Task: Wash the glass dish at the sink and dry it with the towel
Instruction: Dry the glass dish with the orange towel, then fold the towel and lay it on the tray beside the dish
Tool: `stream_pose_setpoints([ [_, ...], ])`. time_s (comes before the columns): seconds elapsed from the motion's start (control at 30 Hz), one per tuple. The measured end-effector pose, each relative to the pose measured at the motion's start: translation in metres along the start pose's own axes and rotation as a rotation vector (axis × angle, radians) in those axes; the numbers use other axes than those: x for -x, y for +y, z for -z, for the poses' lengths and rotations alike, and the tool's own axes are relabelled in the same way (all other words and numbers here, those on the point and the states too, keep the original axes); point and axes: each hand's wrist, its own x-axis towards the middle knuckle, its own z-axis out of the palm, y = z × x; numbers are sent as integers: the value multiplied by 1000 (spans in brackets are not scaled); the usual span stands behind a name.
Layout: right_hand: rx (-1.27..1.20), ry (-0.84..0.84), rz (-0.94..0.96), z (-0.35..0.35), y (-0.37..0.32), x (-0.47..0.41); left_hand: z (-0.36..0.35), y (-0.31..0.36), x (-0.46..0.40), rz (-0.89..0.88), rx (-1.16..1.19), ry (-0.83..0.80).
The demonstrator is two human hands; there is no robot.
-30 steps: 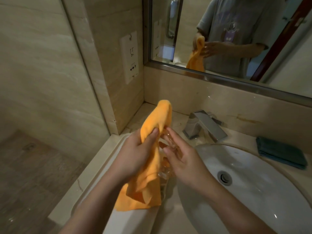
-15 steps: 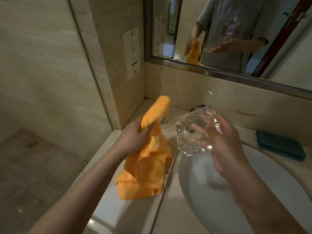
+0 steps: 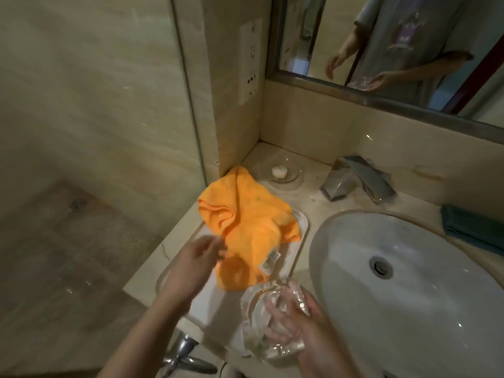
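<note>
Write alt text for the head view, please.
A person's right hand holds a glass dish above the counter beside a white sink, while the left hand rests by an orange towel lying on a tray.

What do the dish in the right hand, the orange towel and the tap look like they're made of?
Dish: clear, thick moulded glass; the right hand shows through it. Orange towel: soft matte cloth, perhaps microfibre; it lies crumpled in folds. Tap: polished metal, probably chrome-plated, judging by its mirror-like reflections.

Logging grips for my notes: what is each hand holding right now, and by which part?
The right hand holds the glass dish, fingers inside, against its wall. The left hand holds nothing, beside the orange towel.
</note>
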Motion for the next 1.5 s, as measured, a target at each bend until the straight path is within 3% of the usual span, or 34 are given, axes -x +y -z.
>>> stream_pose_setpoints([
  [0.17,-18,-89,-154,-9,29,-2,-5,-42,65,353,107,-40],
  [0.27,-98,-124,-217,-18,36,-4,-13,-56,80,435,169,-131],
  [0.37,-64,-138,-206,-25,42,-9,-11,-64,78,420,172,-134],
  [0.57,380,-37,-50,-30,40,-24,4,-72,58,306,30,-107],
  [0.7,563,7,-52,-32,36,-37,8,-69,43,289,-53,-73],
  [0.83,515,0,-50,-35,21,-58,15,-62,34,272,-142,-33],
  [1.17,536,149,209,-26,-18,-94,19,-59,12,281,-272,-94],
  [1.4,719,221,485,-12,-25,-101,11,-58,3,208,-401,-109],
  [1.5,754,263,520,-7,-20,-106,9,-61,0,176,-444,-91],
])
